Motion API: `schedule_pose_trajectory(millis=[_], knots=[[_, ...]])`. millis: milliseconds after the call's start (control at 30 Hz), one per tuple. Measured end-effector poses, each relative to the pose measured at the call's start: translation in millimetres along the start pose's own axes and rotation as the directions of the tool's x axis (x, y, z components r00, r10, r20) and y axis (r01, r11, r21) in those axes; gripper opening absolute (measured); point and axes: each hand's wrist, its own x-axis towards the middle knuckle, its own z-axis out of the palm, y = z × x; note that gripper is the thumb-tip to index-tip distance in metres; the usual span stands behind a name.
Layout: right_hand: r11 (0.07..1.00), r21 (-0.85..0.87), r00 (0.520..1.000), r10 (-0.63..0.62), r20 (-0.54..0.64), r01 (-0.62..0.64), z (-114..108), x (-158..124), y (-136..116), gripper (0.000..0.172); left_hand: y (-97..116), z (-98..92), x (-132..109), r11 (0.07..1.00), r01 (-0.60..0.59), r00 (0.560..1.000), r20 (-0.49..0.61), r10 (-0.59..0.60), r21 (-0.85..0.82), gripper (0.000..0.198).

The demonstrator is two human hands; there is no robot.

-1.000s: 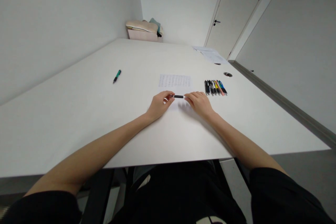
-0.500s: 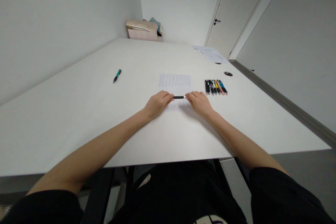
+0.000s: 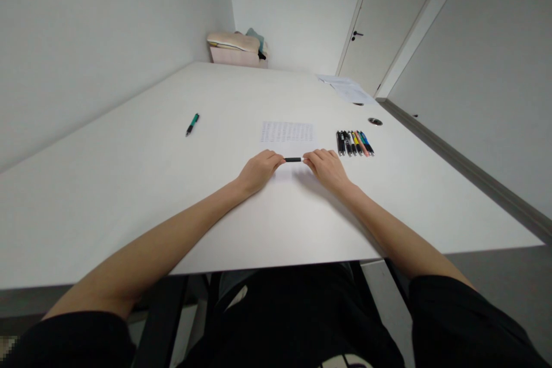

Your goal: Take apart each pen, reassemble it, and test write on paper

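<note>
Between my two hands a dark pen [image 3: 292, 160] lies level, with a white part at its right end. The fingers of my left hand [image 3: 261, 171] pinch its left end, and those of my right hand [image 3: 326, 168] pinch the right end. Both tips of the pen are hidden in the fingers. Under the hands and beyond them lies a white sheet of paper [image 3: 288, 132] with rows of small print, its near part partly covered by the hands.
Several pens [image 3: 354, 143] lie side by side in a row right of the paper. A lone green and black pen [image 3: 192, 125] rests on the left of the white table [image 3: 129, 184]. Farther back are loose papers [image 3: 347, 90] and a round table fitting [image 3: 375, 121].
Both hands and the pen have shifted very slightly to the left. The grip of each hand looks the same.
</note>
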Motion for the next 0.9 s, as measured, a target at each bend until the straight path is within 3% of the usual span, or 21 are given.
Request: schedule_pose_trajectory(millis=[600, 733, 900], knots=[[0.997, 0.052, 0.995, -0.052, -0.088, 0.056, -3.0, -1.8, 1.3, 0.025, 2.7, -0.7, 0.4, 0.996, 0.085, 0.996, 0.039, -0.084, -0.007, 0.032], [0.998, 0.047, 0.998, -0.030, -0.059, 0.033, -0.6, -1.5, 1.1, 0.027, 3.2, -2.0, -0.9, 1.000, 0.020, 0.998, -0.060, -0.021, -0.022, 0.030], [0.999, 0.028, 1.000, -0.020, -0.004, 0.020, 0.7, -1.3, 0.5, 0.029, 3.9, -4.1, -2.0, 0.996, -0.075, 0.995, -0.068, 0.078, 0.039, 0.019]])
